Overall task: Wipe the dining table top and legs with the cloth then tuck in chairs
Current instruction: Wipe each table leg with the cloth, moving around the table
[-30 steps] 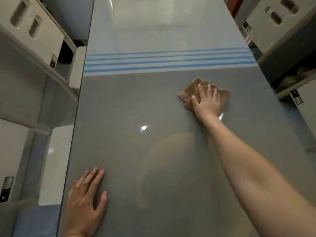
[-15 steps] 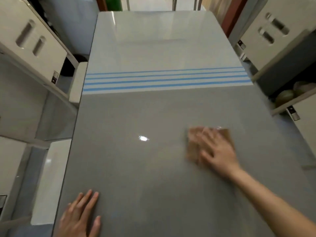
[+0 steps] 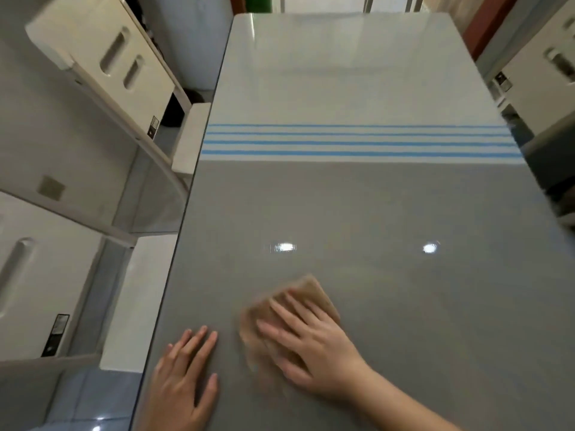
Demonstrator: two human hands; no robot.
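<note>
Evidently light and limp, the folded tan cloth (image 3: 314, 293) lies by the front edge of the glossy grey tabletop (image 3: 373, 213), left of middle, best pinned from above as the right hand (image 3: 314, 346) does, fingers (image 3: 280, 309) spread flat on it, the left hand (image 3: 183, 377) flat beside it.

You are in a dining area. A long glossy dining table (image 3: 357, 213), grey with a white end and blue stripes, dominates it. Just left of it stand white slot-backed chairs (image 3: 124, 73), just right another chair (image 3: 544, 66); tiled floor (image 3: 84, 396) shows below its left edge.
</note>
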